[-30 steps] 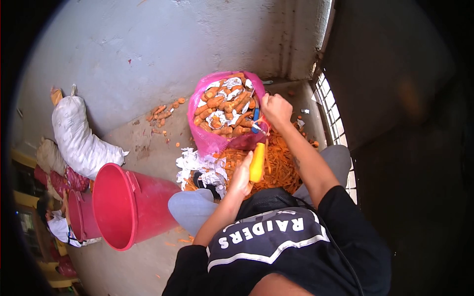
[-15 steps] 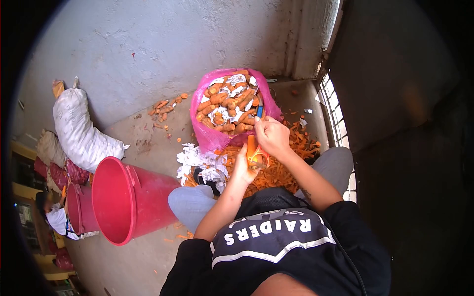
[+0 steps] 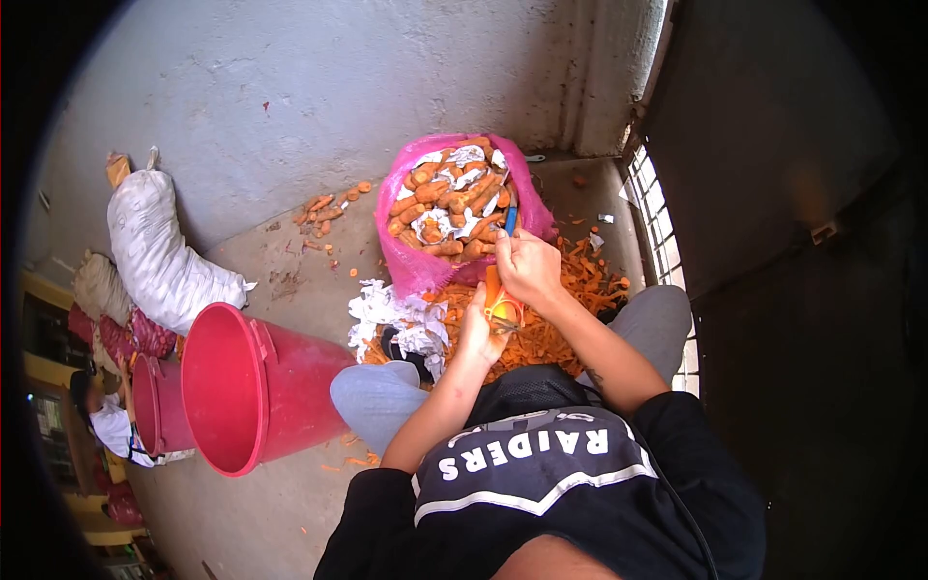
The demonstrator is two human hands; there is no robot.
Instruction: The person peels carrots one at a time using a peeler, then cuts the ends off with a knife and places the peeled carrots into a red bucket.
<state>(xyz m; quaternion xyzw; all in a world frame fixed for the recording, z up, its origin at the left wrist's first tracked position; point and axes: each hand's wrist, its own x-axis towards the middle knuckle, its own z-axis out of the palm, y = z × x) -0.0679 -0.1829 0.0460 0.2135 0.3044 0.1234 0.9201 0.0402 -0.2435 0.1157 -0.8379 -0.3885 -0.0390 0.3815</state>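
Observation:
My left hand [image 3: 476,333] is closed around a carrot [image 3: 493,282], held above my lap with its pale yellow-orange end towards me. In my right hand [image 3: 529,268] is a peeler [image 3: 511,218]; its blue handle end sticks out above the fist. Below that fist, an orange forked part lies against the carrot near my left fingers, and most of the grip is hidden. Just beyond both hands stands a pink plastic sack [image 3: 404,263] of unpeeled carrots mixed with crumpled white paper. Orange peelings [image 3: 570,324] are heaped on the floor beneath my hands.
A large red bucket [image 3: 300,391] lies tilted at my left, a second red bucket [image 3: 164,406] behind it. A full white sack [image 3: 155,242] leans on the wall. Torn paper [image 3: 387,314] and carrot pieces [image 3: 319,215] litter the floor. Another person [image 3: 111,425] is far left.
My right hand has shifted slightly left and up along the carrot. The carrot's near end shows brighter yellow now. Both hands keep their hold.

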